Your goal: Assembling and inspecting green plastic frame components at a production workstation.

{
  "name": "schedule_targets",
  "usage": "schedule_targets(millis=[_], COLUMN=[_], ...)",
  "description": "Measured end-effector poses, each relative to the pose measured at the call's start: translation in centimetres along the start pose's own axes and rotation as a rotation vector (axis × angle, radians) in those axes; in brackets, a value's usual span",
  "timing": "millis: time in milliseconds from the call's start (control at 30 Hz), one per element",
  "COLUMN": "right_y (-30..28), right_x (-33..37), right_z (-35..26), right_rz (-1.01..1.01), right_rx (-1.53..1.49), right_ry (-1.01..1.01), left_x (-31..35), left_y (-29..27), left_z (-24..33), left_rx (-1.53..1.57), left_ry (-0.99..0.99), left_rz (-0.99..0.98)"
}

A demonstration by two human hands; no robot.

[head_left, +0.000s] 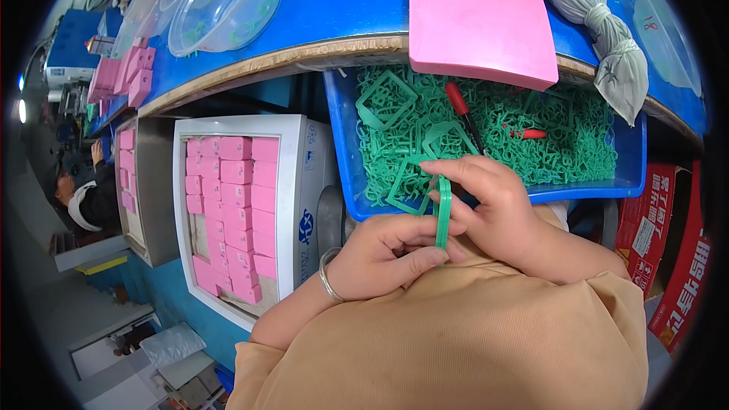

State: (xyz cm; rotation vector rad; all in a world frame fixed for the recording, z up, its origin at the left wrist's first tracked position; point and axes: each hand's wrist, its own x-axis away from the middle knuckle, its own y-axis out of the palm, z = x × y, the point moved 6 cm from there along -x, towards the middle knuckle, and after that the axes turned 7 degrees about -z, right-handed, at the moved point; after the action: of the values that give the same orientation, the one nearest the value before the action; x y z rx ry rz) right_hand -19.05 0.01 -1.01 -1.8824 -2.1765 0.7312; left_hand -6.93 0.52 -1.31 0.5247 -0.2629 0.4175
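Close to my body, my left hand (383,254) and my right hand (490,193) together hold a small stack of thin green frames (443,212), seen edge-on. The left fingers are closed on its lower end; the right thumb and fingers pinch the upper part. Just beyond my hands is a blue bin (342,133) full of green scraps (573,148). Loose green diamond-shaped frames (386,99) lie on the scraps, one near my right fingertips. A black marker with a red cap (457,99) rests across the scraps, and another red object (528,134) is partly buried.
A large pink slab (482,19) overhangs the blue table's edge above the bin. Beside it lies a tied grey cloth bag (581,0). Clear bowls (224,19) stand at far left. A white box of pink blocks (237,216) is left; red cartons (645,231) right; another person (83,197) farther left.
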Motion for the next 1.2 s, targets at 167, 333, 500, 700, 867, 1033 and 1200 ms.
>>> schedule_targets(millis=[167, 333, 500, 700, 867, 1033, 1200], right_y=[0.0, -0.1, -0.3, -0.7, -0.8, -0.7, -1.1], right_x=[0.1, 0.1, 0.1, 0.2, 0.2, 0.3, 0.3], right_z=[-0.1, -0.4, -0.9, -1.2, -1.1, -0.3, -0.9], right_rz=[-0.002, 0.013, 0.046, 0.078, 0.083, 0.079, 0.101], right_rx=[0.047, 0.096, 0.164, 0.173, 0.118, 0.024, 0.073], right_ry=[-0.017, -0.076, -0.131, -0.166, -0.106, -0.016, -0.09], left_x=[-0.1, -0.2, -0.3, -0.3, -0.3, -0.3, -0.3], left_y=[0.0, -0.1, -0.1, -0.1, -0.2, -0.1, -0.2], left_z=[-0.3, -0.3, -0.4, -0.5, -0.6, -0.3, 0.1], left_rx=[0.003, 0.019, 0.047, 0.038, 0.048, -0.053, -0.169], left_ry=[-0.019, -0.012, 0.001, 0.015, 0.004, 0.027, 0.055], left_rz=[0.024, 0.043, 0.041, 0.041, 0.067, 0.058, 0.063])
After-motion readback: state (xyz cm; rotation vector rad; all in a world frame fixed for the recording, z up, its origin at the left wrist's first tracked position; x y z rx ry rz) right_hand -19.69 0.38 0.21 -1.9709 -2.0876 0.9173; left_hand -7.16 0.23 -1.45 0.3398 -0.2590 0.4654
